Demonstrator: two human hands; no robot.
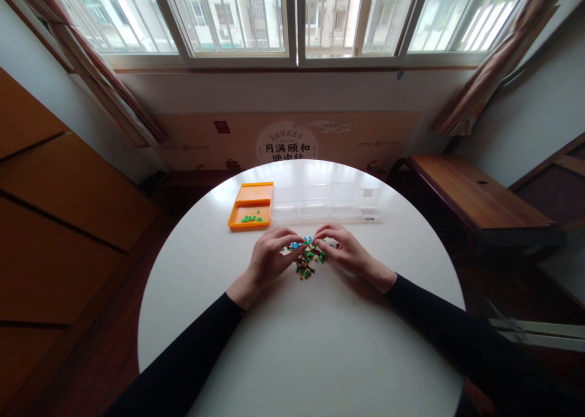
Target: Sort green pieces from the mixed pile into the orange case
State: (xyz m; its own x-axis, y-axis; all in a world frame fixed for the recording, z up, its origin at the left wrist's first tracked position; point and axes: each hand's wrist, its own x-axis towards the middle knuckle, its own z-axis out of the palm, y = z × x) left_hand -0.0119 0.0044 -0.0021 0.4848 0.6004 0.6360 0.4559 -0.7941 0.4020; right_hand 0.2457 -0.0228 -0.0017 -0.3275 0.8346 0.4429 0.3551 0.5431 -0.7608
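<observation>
A small heap of tiny toy building bricks (308,257), in green, blue, yellow and dark brown, lies on the white round table (292,344). From the left, my left hand (270,252) reaches over the heap's edge, thumb and fingers apart with bricks showing between them. My right hand (345,250) comes in from the opposite side. Its thumb and forefinger are close together at the heap, and whatever is between them is too small to make out. Just beyond my left hand sits an orange tray (252,203) with several green bricks (251,217) in its nearer compartment.
Right of the orange tray stands a clear plastic divided box (315,203), with a small dark item in its right end. Behind the table are a printed cardboard panel (379,136) and windows. A wooden bench (470,191) is at right, an orange-brown cabinet (59,222) at left.
</observation>
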